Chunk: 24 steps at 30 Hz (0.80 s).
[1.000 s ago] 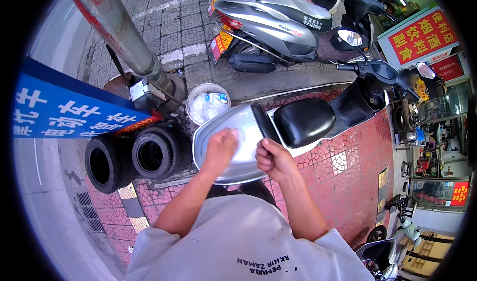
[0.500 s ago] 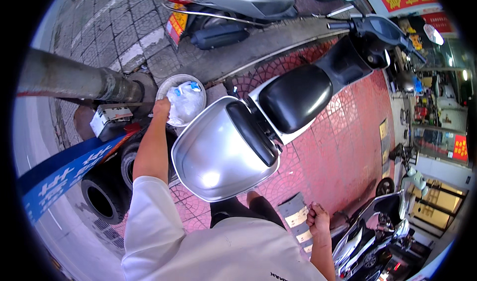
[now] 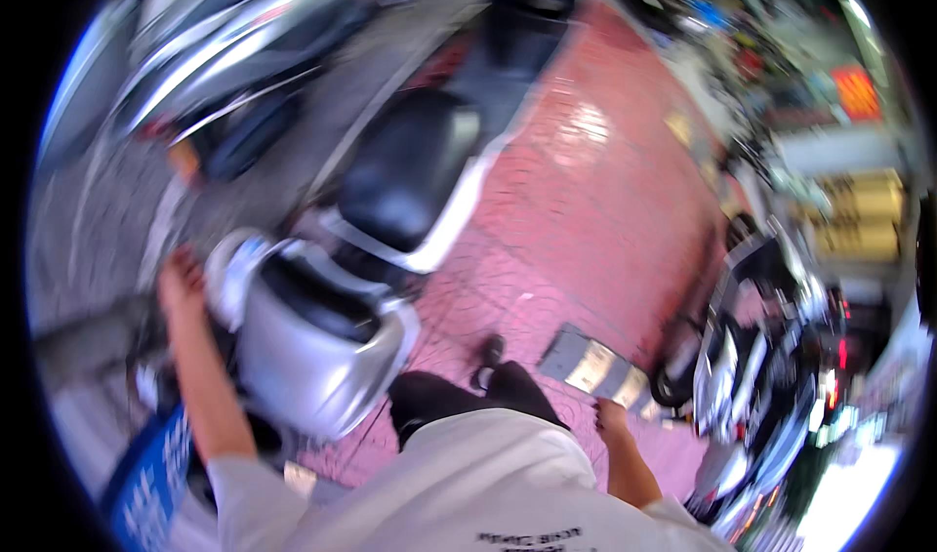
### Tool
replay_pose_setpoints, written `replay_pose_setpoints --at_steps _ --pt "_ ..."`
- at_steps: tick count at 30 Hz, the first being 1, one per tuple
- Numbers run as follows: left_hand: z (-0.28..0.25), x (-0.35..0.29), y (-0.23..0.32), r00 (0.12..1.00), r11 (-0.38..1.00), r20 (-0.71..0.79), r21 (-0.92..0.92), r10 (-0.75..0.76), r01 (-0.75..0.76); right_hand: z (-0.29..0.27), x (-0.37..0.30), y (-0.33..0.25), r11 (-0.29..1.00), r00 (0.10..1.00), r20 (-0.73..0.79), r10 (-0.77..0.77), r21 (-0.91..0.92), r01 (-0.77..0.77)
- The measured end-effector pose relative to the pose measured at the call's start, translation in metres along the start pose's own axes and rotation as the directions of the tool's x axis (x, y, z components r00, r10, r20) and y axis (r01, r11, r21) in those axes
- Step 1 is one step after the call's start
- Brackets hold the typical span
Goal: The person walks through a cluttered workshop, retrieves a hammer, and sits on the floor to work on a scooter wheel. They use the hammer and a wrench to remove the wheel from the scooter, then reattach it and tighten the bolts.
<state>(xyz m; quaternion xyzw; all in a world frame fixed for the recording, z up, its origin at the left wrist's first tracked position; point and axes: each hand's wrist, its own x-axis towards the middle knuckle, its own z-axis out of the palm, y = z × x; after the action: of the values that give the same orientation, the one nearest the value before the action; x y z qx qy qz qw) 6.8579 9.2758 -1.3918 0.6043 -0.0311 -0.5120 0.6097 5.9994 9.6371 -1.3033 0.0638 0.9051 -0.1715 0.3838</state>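
My left hand is stretched out to the far left, just left of a white bucket with pale plastic in it. Motion smears its fingers; nothing shows clearly in them. My right hand hangs low at my right side, fingers curled in. Whether something small is inside them cannot be made out. In front of me, left of centre, stands a scooter with a black seat and a silver top box with a black backrest pad. Neither hand appears to touch the scooter.
Red patterned paving lies right of the scooter. A black and yellow ramp sits near my feet. Several parked motorbikes line the right. Another silver scooter stands far left, a blue sign near left.
My view has swung to the right, so the scooter and bucket now lie further left. My left hand has left the bucket's rim. The right arm hangs lower beside me.
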Motion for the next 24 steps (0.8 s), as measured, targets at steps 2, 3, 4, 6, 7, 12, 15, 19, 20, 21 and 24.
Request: replay_pose_setpoints --at_steps 2,3,4,6,7,12,15,19,20,21,24 --pt "0.089 -0.087 0.016 0.997 0.995 0.033 -0.076 0.066 -0.064 -0.020 0.043 -0.006 0.976 0.977 -0.099 -0.189 -0.127 0.176" --pt "0.123 -0.113 0.010 0.979 0.989 0.183 -0.127 0.092 -0.069 -0.025 0.081 -0.001 0.913 0.915 -0.177 -0.363 -0.266 0.311" --pt "0.184 -0.160 -0.009 0.953 0.989 0.279 -0.118 0.119 -0.089 -0.034 0.118 0.004 0.894 0.905 -0.180 -0.385 -0.316 0.317" --pt "0.272 -0.241 -0.041 0.939 0.999 0.339 -0.011 0.052 -0.051 -0.002 0.119 -0.057 0.967 0.968 0.022 -0.251 -0.038 0.251" --pt "0.324 -0.276 -0.079 0.945 0.995 0.323 0.098 -0.046 0.014 0.000 0.138 -0.071 0.954 0.950 0.081 -0.300 0.047 0.298" --pt "0.484 -0.371 -0.303 0.515 0.661 0.414 0.496 -0.750 0.563 -0.001 0.120 -0.230 0.741 0.668 0.359 -0.652 0.110 0.663" --pt "0.572 -0.439 -0.382 0.456 0.580 0.370 0.627 -0.809 0.520 -0.035 0.088 -0.303 0.509 0.424 0.328 -0.844 0.243 0.826" --pt "0.703 -0.530 -0.402 0.464 0.574 0.356 0.636 -0.811 0.515 -0.100 0.068 -0.379 0.150 0.132 0.136 -0.982 0.133 0.980" --pt "0.728 -0.531 -0.416 0.464 0.569 0.349 0.638 -0.814 0.519 -0.110 0.077 -0.396 0.188 0.176 0.125 -0.976 0.090 0.978" --pt "0.751 -0.528 -0.430 0.463 0.558 0.334 0.642 -0.821 0.526 -0.116 0.094 -0.409 0.261 0.241 0.120 -0.963 0.196 0.945" --pt "0.814 -0.501 -0.470 0.159 0.383 0.350 0.796 -0.923 0.468 -0.133 0.165 -0.442 0.400 0.389 0.111 -0.914 0.392 0.828"
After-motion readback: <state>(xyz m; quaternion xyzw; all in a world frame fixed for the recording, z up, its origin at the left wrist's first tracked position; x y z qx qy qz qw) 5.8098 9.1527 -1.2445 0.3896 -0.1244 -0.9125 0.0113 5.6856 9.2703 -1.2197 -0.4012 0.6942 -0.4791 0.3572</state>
